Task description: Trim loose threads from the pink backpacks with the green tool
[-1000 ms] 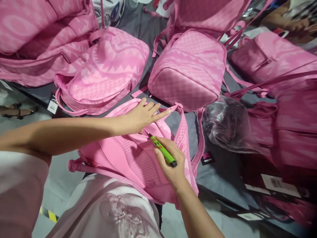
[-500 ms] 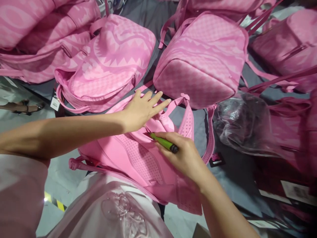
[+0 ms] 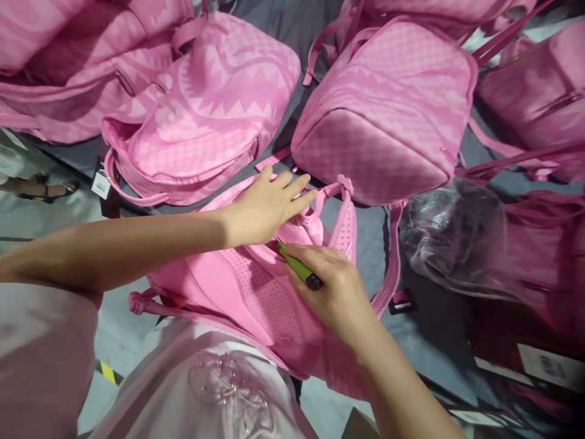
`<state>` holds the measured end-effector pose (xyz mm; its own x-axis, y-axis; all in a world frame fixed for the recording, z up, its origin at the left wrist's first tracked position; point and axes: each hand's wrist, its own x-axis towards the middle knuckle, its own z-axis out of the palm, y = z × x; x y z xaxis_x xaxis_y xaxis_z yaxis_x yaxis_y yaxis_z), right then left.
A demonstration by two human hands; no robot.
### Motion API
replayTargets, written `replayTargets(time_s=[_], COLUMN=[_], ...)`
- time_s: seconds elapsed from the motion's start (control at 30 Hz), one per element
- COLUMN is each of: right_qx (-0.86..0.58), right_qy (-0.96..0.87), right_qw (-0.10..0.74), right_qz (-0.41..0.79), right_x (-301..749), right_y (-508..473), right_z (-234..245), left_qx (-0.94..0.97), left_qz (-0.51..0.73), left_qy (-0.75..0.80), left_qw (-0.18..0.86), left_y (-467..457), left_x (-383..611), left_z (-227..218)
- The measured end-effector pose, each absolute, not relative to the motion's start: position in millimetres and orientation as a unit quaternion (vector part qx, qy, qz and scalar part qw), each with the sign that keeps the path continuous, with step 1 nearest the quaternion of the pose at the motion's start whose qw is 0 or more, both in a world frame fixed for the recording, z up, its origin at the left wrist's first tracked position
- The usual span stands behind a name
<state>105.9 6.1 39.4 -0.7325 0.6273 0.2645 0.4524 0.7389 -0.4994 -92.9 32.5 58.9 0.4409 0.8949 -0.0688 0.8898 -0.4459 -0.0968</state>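
Observation:
A pink backpack lies in front of me against my lap, its dotted back panel upward and its straps loose. My left hand rests flat across its upper part with the fingers spread. In my closed right hand is a slim green-handled tool with a black end. Its tip meets the backpack's fabric beside a fold, just below my left hand. Whether it is a blade, a seam ripper or a pen, I cannot make out. A perforated shoulder strap stands up to the right of the fold.
Beyond my hands lie more pink backpacks, one patterned bag at left and another at centre, on a grey cloth. A clear plastic bag and labelled cartons are at right. A person's sandalled foot shows at far left.
The view has shifted slightly. The tool's handle has tilted a little steeper in my right hand, while its tip stays at the same fold. My left hand stays spread on the backpack.

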Motion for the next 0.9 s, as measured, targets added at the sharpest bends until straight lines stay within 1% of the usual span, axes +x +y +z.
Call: replayTargets(time_s=[0.17,0.37,0.5,0.63,0.73,0.9], right_qx=[-0.318,-0.32,-0.334,-0.339,-0.365,-0.4], right_qy=[-0.907,-0.905,-0.914,-0.909,-0.904,-0.889], right_qw=[0.213,0.225,0.187,0.21,0.197,0.206], right_qz=[0.175,0.165,0.134,0.119,0.1,0.091], right_x=[101,92,89,86,85,83], right_y=[2,-1,-2,-7,-12,-22], right_z=[39,41,45,48,48,46], left_qx=[-0.848,-0.848,-0.849,-0.849,-0.852,-0.85], left_qz=[0.078,0.065,0.061,0.061,0.063,0.04], left_qy=[-0.524,-0.526,-0.525,-0.525,-0.52,-0.525], left_qw=[-0.001,0.003,0.002,0.004,0.009,0.017], left_y=[33,36,37,35,34,34], left_x=[-92,-91,-92,-93,-93,-94], left_z=[65,60,59,61,61,56])
